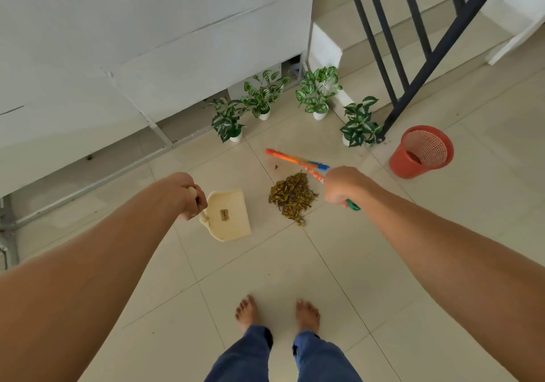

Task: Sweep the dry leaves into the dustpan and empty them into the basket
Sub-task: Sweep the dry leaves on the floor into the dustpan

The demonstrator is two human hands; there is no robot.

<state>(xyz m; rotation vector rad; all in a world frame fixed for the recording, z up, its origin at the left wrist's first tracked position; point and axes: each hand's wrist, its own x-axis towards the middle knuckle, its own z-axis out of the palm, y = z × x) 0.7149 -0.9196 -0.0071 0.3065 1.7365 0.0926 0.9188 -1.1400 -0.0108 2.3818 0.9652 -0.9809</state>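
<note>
A pile of dry brown leaves (292, 198) lies on the tiled floor in front of me. A cream dustpan (227, 216) rests on the floor just left of the pile, its handle gripped by my left hand (185, 194). My right hand (342, 185) is closed around a broom handle (298, 161) striped orange, blue and green, which slants over the far side of the pile. The brush end is not visible. A red mesh basket (421, 152) stands upright on the floor to the right, with nothing visible inside it.
Several small potted plants (317, 94) line the far floor by a white wall (147, 42). A dark stair railing (413, 57) comes down beside the basket. One stray leaf (276, 166) lies beyond the pile. My bare feet (277, 312) stand behind on open tiles.
</note>
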